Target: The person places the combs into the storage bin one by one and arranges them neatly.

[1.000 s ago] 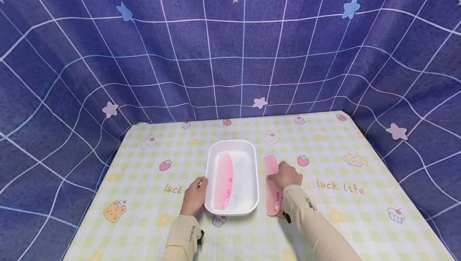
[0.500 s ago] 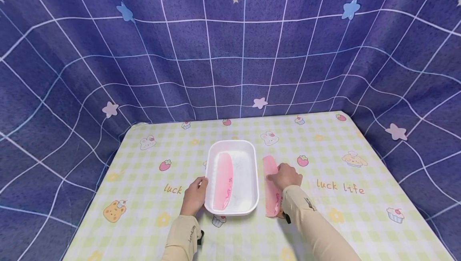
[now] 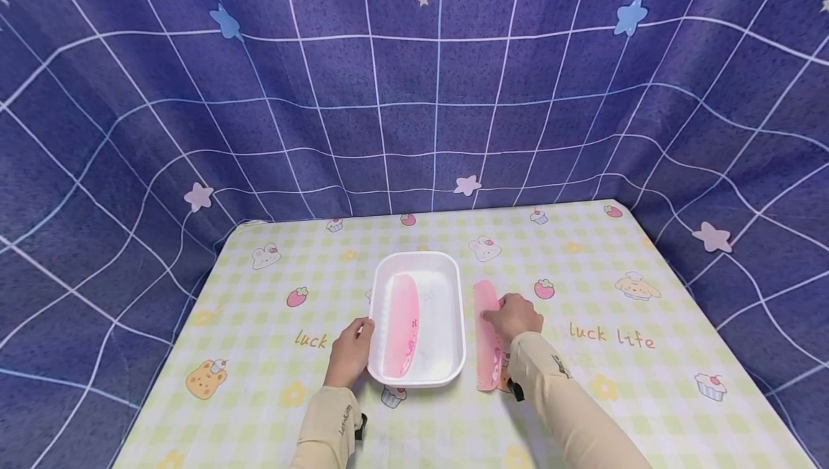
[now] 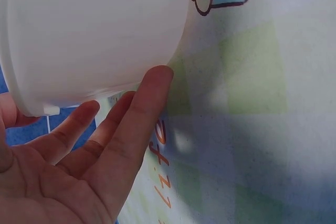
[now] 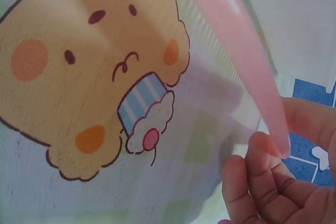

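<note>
A white plastic tray (image 3: 441,354) stands on the table, and a pink comb (image 3: 404,314) lies lengthwise along its left side. At the tray's left rim is my left hand (image 3: 352,349), holding it with the thumb at the rim and the fingers (image 4: 148,95) against the outer wall. Just right of the tray, my right hand (image 3: 514,316) pinches a second pink comb (image 3: 486,357) by its smooth back between thumb and fingers. This comb (image 5: 244,45) has its teeth facing left in the head view and stands tilted in the right wrist view.
A green-checked tablecloth (image 3: 252,354) printed with cartoon figures covers the table. Behind and on both sides hangs a dark blue curtain (image 3: 414,145) with a white grid and stars. Both sleeves (image 3: 550,383) are beige.
The comb in my right hand has shifted slightly left and toward me, with a small change of tilt. My left hand, the tray and the comb inside it look unmoved.
</note>
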The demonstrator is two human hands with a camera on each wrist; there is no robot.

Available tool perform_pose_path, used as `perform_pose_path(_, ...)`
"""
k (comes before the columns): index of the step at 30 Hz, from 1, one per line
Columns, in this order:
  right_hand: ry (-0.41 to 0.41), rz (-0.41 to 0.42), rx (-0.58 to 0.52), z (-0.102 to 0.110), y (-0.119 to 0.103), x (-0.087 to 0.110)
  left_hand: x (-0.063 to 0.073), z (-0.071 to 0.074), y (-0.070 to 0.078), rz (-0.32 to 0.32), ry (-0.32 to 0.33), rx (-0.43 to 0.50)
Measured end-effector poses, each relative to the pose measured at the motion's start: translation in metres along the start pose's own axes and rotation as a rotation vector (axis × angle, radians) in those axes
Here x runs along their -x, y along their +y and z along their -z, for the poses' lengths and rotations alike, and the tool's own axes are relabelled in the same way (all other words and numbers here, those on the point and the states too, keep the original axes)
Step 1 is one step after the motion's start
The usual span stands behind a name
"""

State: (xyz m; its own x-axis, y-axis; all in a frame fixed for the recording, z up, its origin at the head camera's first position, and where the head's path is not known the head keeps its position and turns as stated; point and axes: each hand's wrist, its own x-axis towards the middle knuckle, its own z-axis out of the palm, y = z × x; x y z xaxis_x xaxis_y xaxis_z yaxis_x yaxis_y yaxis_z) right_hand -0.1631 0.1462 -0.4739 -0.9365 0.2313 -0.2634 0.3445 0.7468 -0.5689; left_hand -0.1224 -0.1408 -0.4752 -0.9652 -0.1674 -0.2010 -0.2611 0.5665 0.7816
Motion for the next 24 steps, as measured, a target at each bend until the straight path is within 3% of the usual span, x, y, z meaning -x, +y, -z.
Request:
perform_pose_path(9, -0.027, -0.029, -0.112, 0.0014, 0.0003, 0.0018, -0.0003, 0.0004, -0.0004, -0.008, 0.008, -0.001)
perform_pose_path(24, -0.033, -0.073, -0.194, 0.0028, 0.0012, 0.0005, 0.0010, 0.0002, -0.0002, -0.013, 0.003, 0.003)
